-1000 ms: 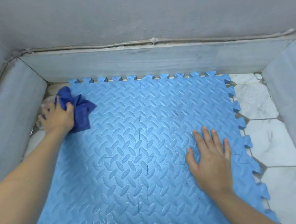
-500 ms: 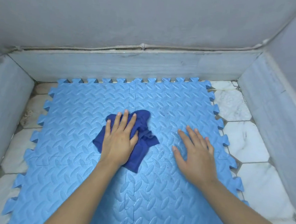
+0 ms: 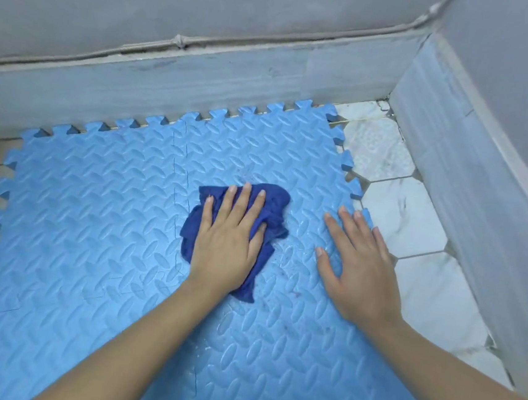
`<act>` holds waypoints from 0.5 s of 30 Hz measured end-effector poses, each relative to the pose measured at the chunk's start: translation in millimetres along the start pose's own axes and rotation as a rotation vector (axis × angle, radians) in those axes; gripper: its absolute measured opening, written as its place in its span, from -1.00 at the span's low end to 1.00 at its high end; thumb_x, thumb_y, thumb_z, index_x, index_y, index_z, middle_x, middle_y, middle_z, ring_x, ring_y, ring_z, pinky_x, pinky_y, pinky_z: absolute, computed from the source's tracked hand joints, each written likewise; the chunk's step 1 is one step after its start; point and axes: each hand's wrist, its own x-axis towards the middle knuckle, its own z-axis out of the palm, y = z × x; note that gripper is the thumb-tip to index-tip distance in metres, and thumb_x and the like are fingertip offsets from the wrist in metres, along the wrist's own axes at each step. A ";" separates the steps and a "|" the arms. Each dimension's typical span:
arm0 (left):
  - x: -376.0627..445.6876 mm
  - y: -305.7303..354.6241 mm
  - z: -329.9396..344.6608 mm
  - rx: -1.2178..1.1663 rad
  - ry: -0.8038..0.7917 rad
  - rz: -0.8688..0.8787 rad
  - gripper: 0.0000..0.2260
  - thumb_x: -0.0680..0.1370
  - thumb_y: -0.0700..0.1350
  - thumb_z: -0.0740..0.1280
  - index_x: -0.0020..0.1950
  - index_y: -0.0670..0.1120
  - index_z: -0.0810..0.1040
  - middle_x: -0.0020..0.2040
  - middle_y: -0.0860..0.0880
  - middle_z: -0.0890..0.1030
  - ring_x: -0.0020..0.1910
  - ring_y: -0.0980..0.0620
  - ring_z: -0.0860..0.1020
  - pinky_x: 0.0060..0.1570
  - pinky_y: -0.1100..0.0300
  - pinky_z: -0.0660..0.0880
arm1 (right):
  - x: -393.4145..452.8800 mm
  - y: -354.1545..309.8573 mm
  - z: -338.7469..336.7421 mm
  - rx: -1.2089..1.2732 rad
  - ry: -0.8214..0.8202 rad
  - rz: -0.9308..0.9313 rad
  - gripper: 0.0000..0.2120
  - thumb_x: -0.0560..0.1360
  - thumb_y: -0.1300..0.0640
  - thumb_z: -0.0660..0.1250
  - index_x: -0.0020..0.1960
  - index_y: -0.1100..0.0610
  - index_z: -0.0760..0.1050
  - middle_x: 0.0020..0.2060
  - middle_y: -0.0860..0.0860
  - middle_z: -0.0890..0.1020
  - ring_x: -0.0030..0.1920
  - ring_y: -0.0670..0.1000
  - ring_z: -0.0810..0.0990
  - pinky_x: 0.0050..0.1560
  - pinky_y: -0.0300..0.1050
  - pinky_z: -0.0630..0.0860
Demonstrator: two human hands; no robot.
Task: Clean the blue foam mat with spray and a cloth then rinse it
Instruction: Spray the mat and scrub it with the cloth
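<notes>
On the white marble-patterned hexagon floor tiles (image 3: 400,213), the blue interlocking foam mat with a raised leaf-weave texture (image 3: 92,231) lies flat, its toothed far edge against the grey skirting at twelve o'clock. Left hand (image 3: 226,244) presses flat, fingers straight and spread, on a crumpled dark blue cloth (image 3: 275,207) near the mat's centre. Right hand (image 3: 358,273), at three o'clock of the cloth, lies open on the mat, fingers straight. No writing or brand is legible.
</notes>
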 end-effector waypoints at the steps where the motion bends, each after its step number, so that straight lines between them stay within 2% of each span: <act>1: 26.2 -1.5 0.2 -0.004 -0.017 0.034 -0.52 0.62 0.09 -0.06 0.53 0.01 0.18 0.54 -0.02 0.20 0.53 -0.05 0.12 0.47 -0.09 -0.01 | 0.1 -0.5 0.3 0.004 0.005 -0.005 -0.46 0.58 -0.14 0.08 0.51 -0.02 0.28 0.53 -0.03 0.28 0.55 0.00 0.17 0.53 0.04 0.09; 3: 84.1 -9.0 -1.3 -0.019 -0.044 0.073 -0.52 0.64 0.12 -0.08 0.55 0.03 0.10 0.56 0.00 0.12 0.54 -0.02 0.04 0.47 -0.05 -0.10 | 1.0 0.1 -0.2 0.006 0.008 -0.013 -0.46 0.57 -0.14 0.08 0.51 -0.01 0.28 0.52 -0.02 0.28 0.55 0.00 0.17 0.52 0.04 0.12; 6: 152.9 -17.4 -6.4 -0.045 -0.067 -0.083 -0.51 0.65 0.12 -0.09 0.56 0.01 0.02 0.58 -0.01 0.01 0.55 -0.01 -0.06 0.47 -0.05 -0.17 | 0.9 1.6 -1.0 0.020 0.001 -0.016 -0.47 0.57 -0.14 0.10 0.51 -0.02 0.29 0.53 -0.04 0.27 0.56 -0.01 0.14 0.53 0.02 0.10; 8: 157.8 -8.0 -5.3 -0.051 -0.062 -0.136 -0.50 0.65 0.11 -0.09 0.57 -0.01 -0.02 0.58 -0.02 -0.02 0.55 -0.03 -0.07 0.47 -0.07 -0.18 | 1.2 2.3 -1.0 0.032 0.010 -0.011 -0.47 0.57 -0.13 0.11 0.51 -0.03 0.29 0.53 -0.04 0.27 0.56 -0.02 0.13 0.52 0.00 0.10; 9: 144.5 -0.3 -4.6 -0.043 -0.047 -0.089 -0.49 0.64 0.11 -0.07 0.57 -0.02 -0.03 0.58 -0.02 -0.02 0.55 -0.04 -0.07 0.48 -0.07 -0.17 | 1.2 2.5 -1.0 0.033 0.016 -0.012 -0.47 0.56 -0.13 0.11 0.50 -0.03 0.29 0.53 -0.04 0.27 0.56 -0.02 0.13 0.52 0.00 0.11; 12: 68.3 19.8 2.5 -0.037 -0.020 0.197 -0.46 0.63 0.09 -0.01 0.57 -0.09 -0.01 0.58 -0.06 -0.04 0.55 -0.04 -0.03 0.49 -0.04 -0.12 | -0.5 2.9 -0.4 0.036 0.022 -0.023 -0.47 0.56 -0.10 0.14 0.50 0.00 0.31 0.53 -0.02 0.28 0.56 -0.01 0.13 0.50 0.03 0.16; 15: 54.7 19.5 5.1 -0.079 -0.025 0.257 -0.49 0.63 0.08 0.01 0.53 -0.12 0.14 0.57 -0.13 0.00 0.54 -0.03 0.04 0.49 -0.05 -0.07 | 0.0 3.8 1.1 0.041 0.019 -0.031 -0.46 0.55 -0.09 0.15 0.50 0.01 0.31 0.52 -0.02 0.28 0.56 0.00 0.13 0.50 0.04 0.18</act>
